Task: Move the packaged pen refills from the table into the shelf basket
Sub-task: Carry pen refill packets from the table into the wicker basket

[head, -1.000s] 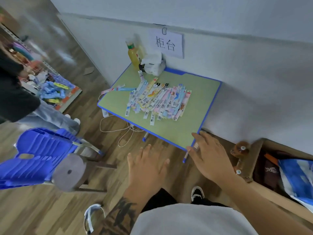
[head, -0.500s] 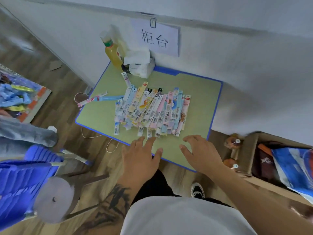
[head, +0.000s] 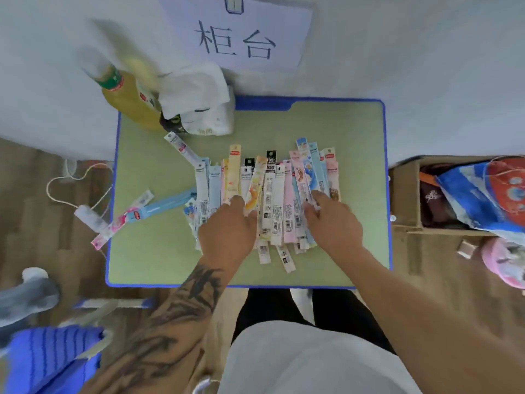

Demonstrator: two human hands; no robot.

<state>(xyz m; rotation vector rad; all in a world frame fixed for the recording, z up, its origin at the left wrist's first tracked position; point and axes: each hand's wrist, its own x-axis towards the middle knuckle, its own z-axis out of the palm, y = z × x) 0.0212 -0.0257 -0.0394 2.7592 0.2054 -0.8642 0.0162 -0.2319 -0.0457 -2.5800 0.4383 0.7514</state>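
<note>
Green tabletop (head: 159,251) with a blue rim sitting against a white wall, a paper sign (head: 238,32) with two characters hanging above it. Cardboard box (head: 406,194) standing on the floor just right of it. Yellow drink bottle (head: 127,100) and a white tissue pack (head: 199,106) crowding the far left corner. Packaged pen refills (head: 272,191) lying side by side in an overlapping row across the middle, with a few strays (head: 142,214) poking over the left edge. Left hand (head: 227,231) lying on the row's left part, right hand (head: 335,223) lying on its right part, both with fingers loosely bent over the packs; cannot tell whether either is gripping one.
</note>
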